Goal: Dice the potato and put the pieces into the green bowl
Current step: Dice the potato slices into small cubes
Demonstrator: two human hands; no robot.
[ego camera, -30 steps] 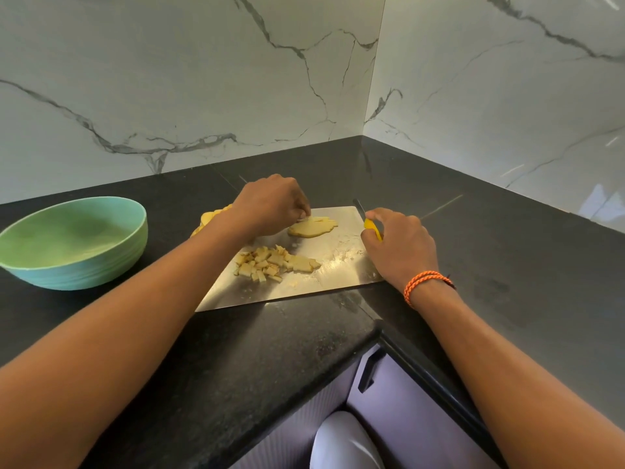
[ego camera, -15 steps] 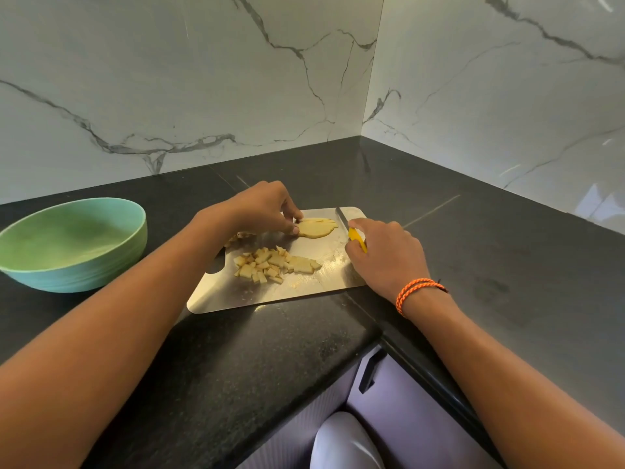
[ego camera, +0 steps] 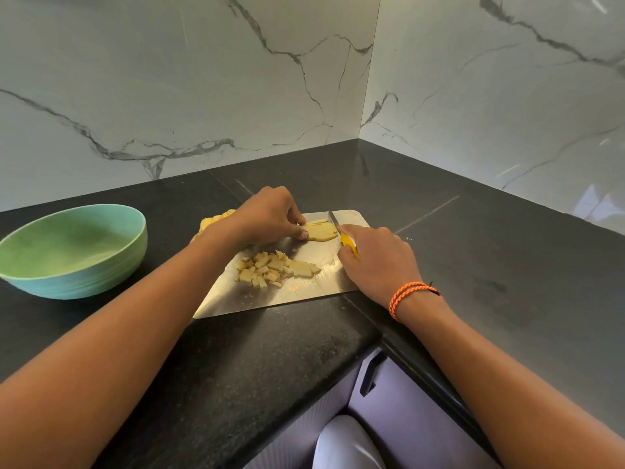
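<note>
On the speckled black stone countertop (ego camera: 270,367), below white veined marble walls (ego camera: 169,79), the left hand (ego camera: 267,214) pinches a pale potato slice (ego camera: 319,230); the right hand (ego camera: 378,258) grips a yellow-handled knife (ego camera: 341,231).

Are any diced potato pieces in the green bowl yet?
No, the green bowl shows only its bare inside, while the diced pieces lie piled on the steel cutting board.

brushed metal cutting board (ego camera: 304,292), speckled glossy black stone counter (ego camera: 253,367), polished veined marble walls (ego camera: 169,79), matt ribbed green bowl (ego camera: 77,282)
</note>
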